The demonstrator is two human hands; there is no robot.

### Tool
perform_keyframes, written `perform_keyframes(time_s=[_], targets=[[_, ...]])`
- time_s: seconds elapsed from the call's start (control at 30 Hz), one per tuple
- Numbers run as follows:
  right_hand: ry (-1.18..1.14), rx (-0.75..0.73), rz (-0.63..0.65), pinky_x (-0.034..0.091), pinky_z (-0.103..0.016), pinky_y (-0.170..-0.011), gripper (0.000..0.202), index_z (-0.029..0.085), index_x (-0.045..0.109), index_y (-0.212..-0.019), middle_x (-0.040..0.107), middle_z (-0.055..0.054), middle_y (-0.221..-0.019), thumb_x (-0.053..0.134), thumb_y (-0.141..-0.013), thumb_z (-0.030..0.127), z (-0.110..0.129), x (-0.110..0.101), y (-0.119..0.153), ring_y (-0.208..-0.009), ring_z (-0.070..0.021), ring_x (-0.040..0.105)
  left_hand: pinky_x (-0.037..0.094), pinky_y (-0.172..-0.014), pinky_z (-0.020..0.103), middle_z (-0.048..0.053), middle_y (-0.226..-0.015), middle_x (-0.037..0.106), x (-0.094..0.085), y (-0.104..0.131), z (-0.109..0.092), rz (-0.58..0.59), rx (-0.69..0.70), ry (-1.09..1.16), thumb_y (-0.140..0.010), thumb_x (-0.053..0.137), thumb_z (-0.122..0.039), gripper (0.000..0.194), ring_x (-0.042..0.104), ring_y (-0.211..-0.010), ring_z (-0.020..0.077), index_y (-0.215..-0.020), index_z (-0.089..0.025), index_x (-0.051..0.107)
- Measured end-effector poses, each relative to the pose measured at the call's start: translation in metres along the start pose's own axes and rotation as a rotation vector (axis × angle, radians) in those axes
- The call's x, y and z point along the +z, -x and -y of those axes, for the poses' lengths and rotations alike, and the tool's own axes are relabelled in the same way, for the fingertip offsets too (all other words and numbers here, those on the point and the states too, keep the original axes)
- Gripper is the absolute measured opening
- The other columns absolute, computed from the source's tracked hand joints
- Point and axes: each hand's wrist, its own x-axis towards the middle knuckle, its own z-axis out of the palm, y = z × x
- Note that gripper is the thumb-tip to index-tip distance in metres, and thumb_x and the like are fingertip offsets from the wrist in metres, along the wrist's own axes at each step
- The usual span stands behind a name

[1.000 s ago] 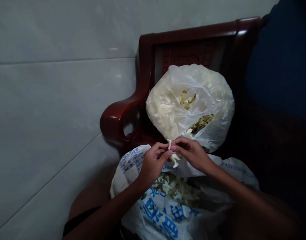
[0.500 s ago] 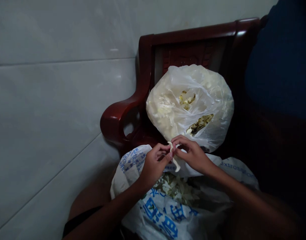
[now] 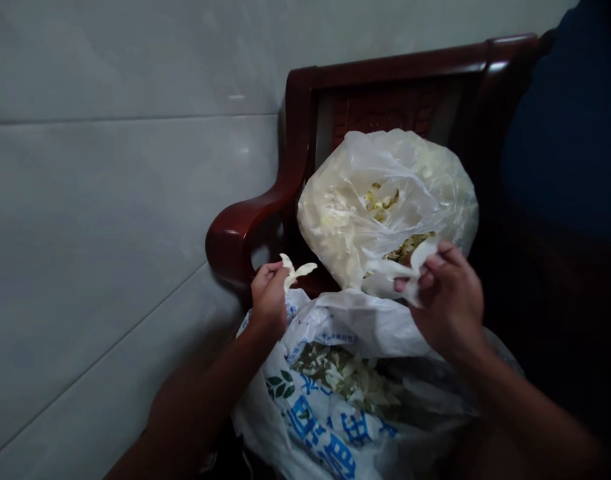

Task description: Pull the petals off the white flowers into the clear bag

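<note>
My left hand [image 3: 271, 293] pinches a pale, petal-like piece [image 3: 296, 271] with several curved lobes, left of the bags. My right hand [image 3: 448, 290] grips the edge of the clear plastic bag [image 3: 330, 220], whose film is pulled up at its lower right. Through gaps in that bag, brownish-yellow bits show. Below both hands lies an open white bag [image 3: 305, 433] with blue printing, with many pale petal-like pieces [image 3: 355, 380] inside. Whether my right hand also has a small piece in it is hidden.
A dark red wooden bench [image 3: 235, 233] with a curved armrest stands behind and beneath the clear bag. Grey tiled wall [image 3: 135, 200] is at the left. Dark blue cloth [image 3: 570, 133] fills the upper right.
My hands were together over the white bag around a pale piece; they have parted. The left moved left with a pale piece, and the right moved right and up onto the clear bag's edge.
</note>
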Motion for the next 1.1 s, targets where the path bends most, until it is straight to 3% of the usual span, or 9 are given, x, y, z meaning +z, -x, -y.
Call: perform_keyframes(time_s=[0.07,0.17,0.23,0.33,0.47,0.67,0.73,0.83,1.1], targets=[[0.098,-0.006,0.092,0.041,-0.027,-0.051,0.004,0.025,0.044,-0.080,0.046,0.002,-0.061,0.047,-0.081,0.023,0.005,-0.010,-0.007,-0.052,-0.0132,0.049,0.044,-0.061,0.021,-0.002,-0.071,0.058,-0.001,-0.001,-0.003,0.002,-0.001,-0.007,-0.064,0.067,-0.027,0.024,0.055,-0.063,0.0090,-0.079,-0.016,0.053],[0.485,-0.072,0.522,0.043,-0.029,-0.062,0.004,0.022,0.052,-0.074,0.055,-0.001,-0.070,0.056,-0.075,0.022,-0.001,-0.016,-0.008,-0.065,-0.0156,0.054,0.044,-0.061,0.021,-0.001,-0.075,0.059,0.003,0.015,0.001,0.159,-0.003,-0.095,-0.071,0.063,-0.029,0.021,0.056,-0.066,0.0103,-0.086,-0.017,0.054],[0.698,-0.156,0.667,0.042,-0.028,-0.065,0.003,0.021,0.056,-0.075,0.057,-0.001,-0.073,0.059,-0.074,0.021,-0.011,-0.012,-0.002,-0.068,-0.0153,0.053,0.044,-0.064,0.021,0.000,-0.077,0.058,0.007,0.031,0.008,0.257,0.046,-0.206,-0.073,0.062,-0.028,0.019,0.056,-0.070,0.0110,-0.087,-0.017,0.055],[0.748,-0.206,0.607,0.042,-0.027,-0.066,0.008,0.021,0.059,-0.085,0.059,-0.001,-0.077,0.052,-0.083,0.025,-0.025,0.000,0.010,-0.071,-0.0143,0.054,0.045,-0.072,0.022,0.002,-0.083,0.060,0.014,0.051,0.017,0.431,0.121,-0.349,-0.074,0.063,-0.028,0.018,0.058,-0.080,0.0134,-0.087,-0.017,0.057],[0.734,-0.187,0.520,0.042,-0.026,-0.069,0.011,0.022,0.060,-0.087,0.059,-0.002,-0.082,0.052,-0.086,0.030,-0.037,0.008,0.020,-0.075,-0.0140,0.056,0.045,-0.079,0.023,0.003,-0.090,0.062,0.019,0.064,0.023,0.605,0.091,-0.309,-0.078,0.060,-0.027,0.017,0.060,-0.088,0.0145,-0.091,-0.017,0.055],[0.519,-0.092,0.338,0.046,-0.026,-0.067,0.025,0.022,0.049,-0.099,0.059,0.001,-0.079,0.062,-0.080,0.032,-0.049,0.004,0.020,-0.071,-0.0133,0.058,0.045,-0.078,0.023,0.003,-0.088,0.065,0.021,0.062,0.021,0.517,-0.033,-0.211,-0.077,0.062,-0.029,0.017,0.060,-0.088,0.0143,-0.089,-0.017,0.057],[0.586,-0.096,0.372,0.045,-0.026,-0.067,0.016,0.021,0.055,-0.088,0.060,-0.001,-0.079,0.061,-0.081,0.034,-0.048,0.003,0.019,-0.072,-0.0136,0.058,0.045,-0.081,0.024,0.005,-0.095,0.067,0.020,0.062,0.021,0.529,-0.033,-0.240,-0.076,0.063,-0.029,0.022,0.061,-0.092,0.0161,-0.096,-0.018,0.060],[0.691,-0.128,0.419,0.044,-0.027,-0.067,0.019,0.020,0.060,-0.074,0.061,-0.002,-0.076,0.058,-0.083,0.037,-0.045,0.001,0.018,-0.072,-0.0146,0.057,0.046,-0.085,0.027,0.007,-0.105,0.067,0.018,0.064,0.021,0.568,-0.022,-0.267,-0.077,0.062,-0.027,0.030,0.061,-0.098,0.0188,-0.106,-0.018,0.061],[0.630,-0.059,0.454,0.046,-0.028,-0.071,0.018,0.020,0.062,-0.085,0.064,-0.003,-0.085,0.056,-0.083,0.037,-0.050,0.000,0.015,-0.079,-0.0160,0.059,0.046,-0.087,0.029,0.009,-0.104,0.067,0.017,0.061,0.022,0.540,0.000,-0.287,-0.078,0.061,-0.028,0.025,0.061,-0.099,0.0201,-0.100,-0.016,0.063]])
